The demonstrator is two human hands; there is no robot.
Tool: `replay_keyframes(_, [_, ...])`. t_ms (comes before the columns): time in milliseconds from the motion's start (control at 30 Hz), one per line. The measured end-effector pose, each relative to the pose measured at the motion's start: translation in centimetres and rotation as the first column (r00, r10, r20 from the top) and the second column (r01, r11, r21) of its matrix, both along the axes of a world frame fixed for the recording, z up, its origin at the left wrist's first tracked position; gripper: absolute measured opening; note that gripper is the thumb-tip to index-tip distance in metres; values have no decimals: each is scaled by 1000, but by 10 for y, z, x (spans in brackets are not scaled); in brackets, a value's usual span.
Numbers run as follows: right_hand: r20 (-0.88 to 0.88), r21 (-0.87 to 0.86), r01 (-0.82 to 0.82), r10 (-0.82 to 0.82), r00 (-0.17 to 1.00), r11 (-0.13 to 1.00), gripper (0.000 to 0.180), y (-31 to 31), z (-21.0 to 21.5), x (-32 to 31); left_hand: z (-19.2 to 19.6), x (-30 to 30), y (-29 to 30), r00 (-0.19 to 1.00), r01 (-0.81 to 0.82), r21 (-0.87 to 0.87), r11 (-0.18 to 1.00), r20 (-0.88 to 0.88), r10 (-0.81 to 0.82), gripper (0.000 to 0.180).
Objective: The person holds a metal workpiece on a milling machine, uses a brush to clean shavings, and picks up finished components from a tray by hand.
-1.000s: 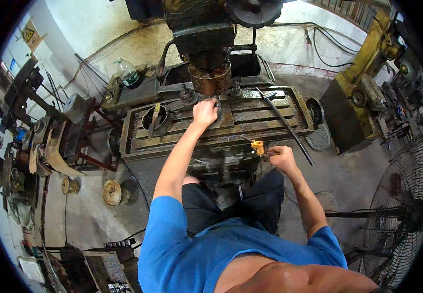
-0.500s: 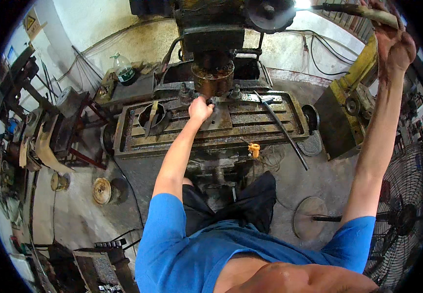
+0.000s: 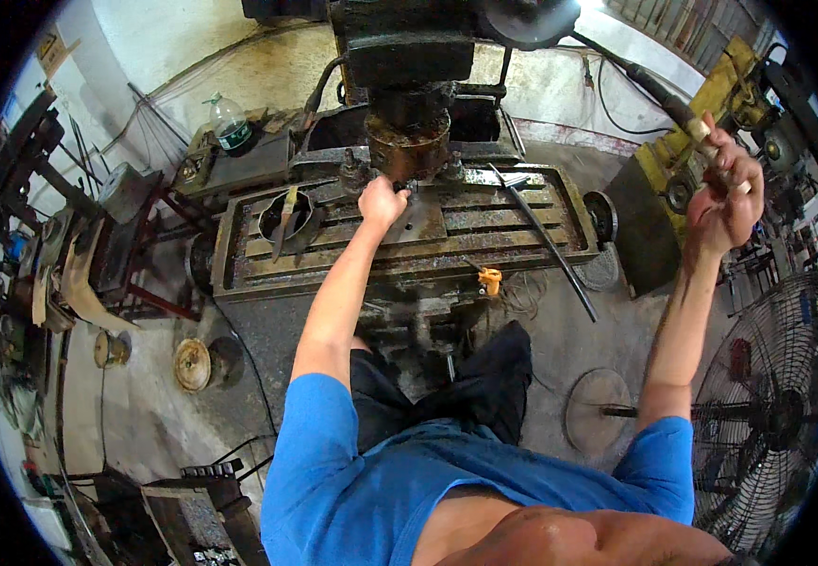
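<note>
My left hand [image 3: 383, 202] is closed at the machine table, just under the round rusty cutter head [image 3: 409, 141] of the milling machine [image 3: 407, 61]. Its fingers meet at the edge of a flat metal workpiece [image 3: 418, 219]; whatever they pinch is hidden. Raised at the right, my right hand [image 3: 732, 193] has its fingers curled round the pale end of a long dark lever [image 3: 650, 85], which slopes down from the machine's upper part. Bolted clamps [image 3: 451, 170] stand beside the cutter head on the slotted table [image 3: 315, 269].
A pot with a brush [image 3: 286, 222] sits on the table's left. A long bar with a T-shaped head [image 3: 550, 250] hangs over the front edge, near a yellow tool [image 3: 490, 280]. A caged fan [image 3: 777, 415] stands at right. A clear bottle [image 3: 230, 127] is at back left.
My right hand has come down from the top right corner, swinging the lever lower with it. My left hand stays by the cutter head; the whole view has shifted slightly.
</note>
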State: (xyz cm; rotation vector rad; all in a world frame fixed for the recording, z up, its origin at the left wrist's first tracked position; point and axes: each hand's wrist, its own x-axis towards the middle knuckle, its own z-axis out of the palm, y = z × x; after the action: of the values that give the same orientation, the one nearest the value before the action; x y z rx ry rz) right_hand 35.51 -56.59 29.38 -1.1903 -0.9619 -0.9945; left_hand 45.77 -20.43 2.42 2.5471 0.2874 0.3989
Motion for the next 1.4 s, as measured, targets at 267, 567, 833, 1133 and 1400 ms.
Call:
replay_keyframes(267, [2, -27, -27, 27, 1000, 999, 10, -4, -27, 0, -3, 6, 6, 996, 27, -96, 995, -88, -36, 35])
replay_keyframes(567, [-15, 5, -17, 17, 1000, 1000, 13, -4, -46, -4, 33, -85, 65, 967, 129, 187, 974, 193, -166, 43])
replay_keyframes(833, [-36, 72, -27, 30, 999, 997, 11, 4, -35, -4, 32, -161, 160, 996, -77, 520, 851, 73, 45, 50])
replay_keyframes(1133, [5, 68, -42, 42, 999, 997, 10, -6, -34, 0, 30, -144, 118, 964, 193, -601, 775, 263, -36, 28])
replay_keyframes(1400, [-47, 73, -4, 8, 999, 997, 6, 2, -40, -8, 20, -73, 36, 971, 186, -562, 806, 231, -63, 24])
